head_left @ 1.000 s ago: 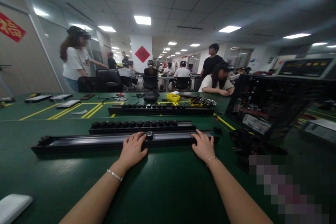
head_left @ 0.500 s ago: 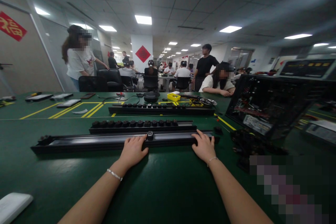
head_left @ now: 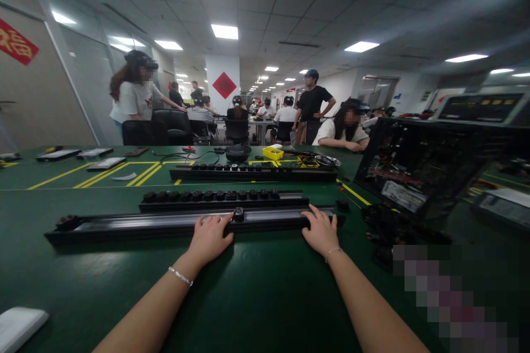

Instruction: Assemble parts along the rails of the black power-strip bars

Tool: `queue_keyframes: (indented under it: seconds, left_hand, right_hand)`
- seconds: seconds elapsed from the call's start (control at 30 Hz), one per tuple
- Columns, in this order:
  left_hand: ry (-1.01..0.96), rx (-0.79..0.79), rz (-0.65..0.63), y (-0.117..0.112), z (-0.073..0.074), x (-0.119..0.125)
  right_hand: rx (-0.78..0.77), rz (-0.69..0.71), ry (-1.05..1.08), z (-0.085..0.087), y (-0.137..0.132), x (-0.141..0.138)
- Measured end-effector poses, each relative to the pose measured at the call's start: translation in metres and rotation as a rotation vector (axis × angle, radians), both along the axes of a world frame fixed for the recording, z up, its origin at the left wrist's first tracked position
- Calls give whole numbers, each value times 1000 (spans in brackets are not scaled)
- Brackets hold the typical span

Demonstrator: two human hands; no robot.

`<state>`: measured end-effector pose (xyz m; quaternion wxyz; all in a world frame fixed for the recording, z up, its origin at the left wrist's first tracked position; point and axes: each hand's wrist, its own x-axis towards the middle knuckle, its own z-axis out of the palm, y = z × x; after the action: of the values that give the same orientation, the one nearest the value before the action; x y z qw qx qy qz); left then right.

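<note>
A long black rail [head_left: 136, 224] with a shiny metal channel lies across the green table in front of me. On its channel, right of the middle, sits a small black block [head_left: 239, 214]. My left hand [head_left: 212, 237] rests on the rail's near edge, fingers stretched and thumb apart, its index fingertip against the block's left side. Near the rail's right end, my right hand [head_left: 322, 231] has its fingers hooked over the top and its thumb on the near side. Just behind lies a second black rail [head_left: 223, 205], set with a row of black blocks [head_left: 196, 196].
A third black rail [head_left: 256, 174] lies farther back, near a yellow tray [head_left: 273, 153]. At right stand an open computer case [head_left: 414, 176] and a dark heap of parts [head_left: 389, 234]. A white object [head_left: 20, 328] lies near left. Several people are beyond the table.
The small block has shifted slightly right along the rail with my left index finger beside it. My right hand stays on the rail. A standing person in black now has a hand on the hip.
</note>
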<state>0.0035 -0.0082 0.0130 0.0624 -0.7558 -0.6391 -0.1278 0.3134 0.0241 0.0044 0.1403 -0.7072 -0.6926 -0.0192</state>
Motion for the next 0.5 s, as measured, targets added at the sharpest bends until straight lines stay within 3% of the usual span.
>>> queue_keyframes:
  seconds: [0.5]
  left_hand:
    - [-45, 121, -109, 0, -12, 7]
  right_hand:
    - [-6, 10, 5, -1, 0, 2]
